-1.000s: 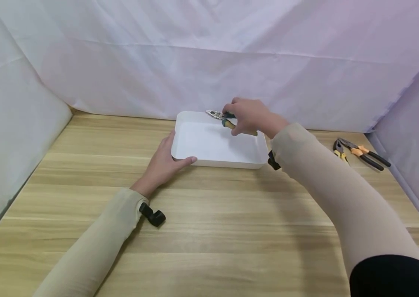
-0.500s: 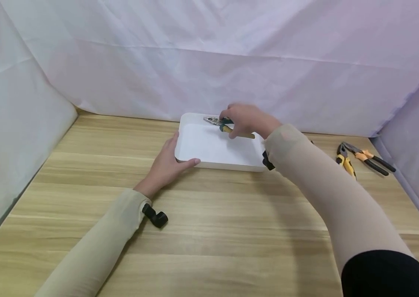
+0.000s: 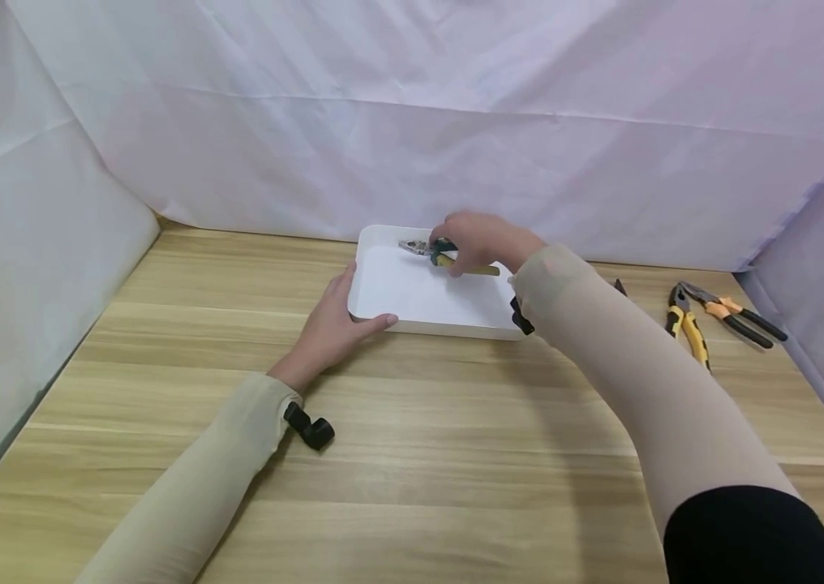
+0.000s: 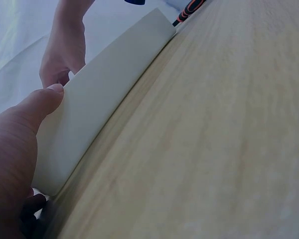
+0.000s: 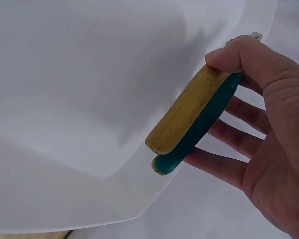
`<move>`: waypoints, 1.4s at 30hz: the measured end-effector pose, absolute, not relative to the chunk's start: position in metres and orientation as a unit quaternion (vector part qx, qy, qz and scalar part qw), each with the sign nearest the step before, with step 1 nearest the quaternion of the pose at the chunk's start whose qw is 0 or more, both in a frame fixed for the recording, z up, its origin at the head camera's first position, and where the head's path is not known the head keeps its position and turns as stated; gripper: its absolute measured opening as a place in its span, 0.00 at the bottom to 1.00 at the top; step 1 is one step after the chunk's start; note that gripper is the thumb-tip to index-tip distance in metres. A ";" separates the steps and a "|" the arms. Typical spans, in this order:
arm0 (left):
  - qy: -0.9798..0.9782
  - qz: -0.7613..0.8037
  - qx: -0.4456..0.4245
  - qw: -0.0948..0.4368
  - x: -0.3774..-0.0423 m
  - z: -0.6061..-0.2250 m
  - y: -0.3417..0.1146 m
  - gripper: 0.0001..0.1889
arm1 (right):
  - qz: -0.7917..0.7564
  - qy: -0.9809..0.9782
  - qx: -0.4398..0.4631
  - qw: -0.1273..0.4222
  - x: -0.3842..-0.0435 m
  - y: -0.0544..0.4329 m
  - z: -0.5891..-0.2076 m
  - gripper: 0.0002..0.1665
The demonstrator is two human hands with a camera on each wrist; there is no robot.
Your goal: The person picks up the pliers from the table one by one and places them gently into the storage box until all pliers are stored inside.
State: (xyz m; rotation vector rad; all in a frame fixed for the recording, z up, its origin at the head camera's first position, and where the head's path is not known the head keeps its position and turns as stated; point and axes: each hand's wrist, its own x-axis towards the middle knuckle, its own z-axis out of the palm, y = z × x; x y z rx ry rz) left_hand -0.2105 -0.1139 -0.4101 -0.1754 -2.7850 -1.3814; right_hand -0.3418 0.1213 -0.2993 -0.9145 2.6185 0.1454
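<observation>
Holds yellow-and-green pliers (image 3: 444, 260) clamped in the fingers (image 5: 239, 140) of the right hand (image 3: 483, 240), over a white tray (image 3: 448, 328) on the counter (image 3: 419, 454); grips the tray at near left with the left hand (image 3: 328, 332).

Right hand (image 3: 483, 239) lower, pliers (image 3: 444, 260) nearer tray (image 3: 405, 292)

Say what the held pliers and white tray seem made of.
Held pliers: head probably metal, silvery and shiny; handles perhaps rubber or plastic, yellow and green, dull and scuffed. White tray: likely plastic, smooth, with even white walls and rounded corners.
</observation>
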 end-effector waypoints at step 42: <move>-0.895 -0.443 -0.055 0.006 -0.202 -0.404 -0.115 0.63 | 0.026 0.921 -0.315 0.227 -0.341 0.108 -0.311 0.36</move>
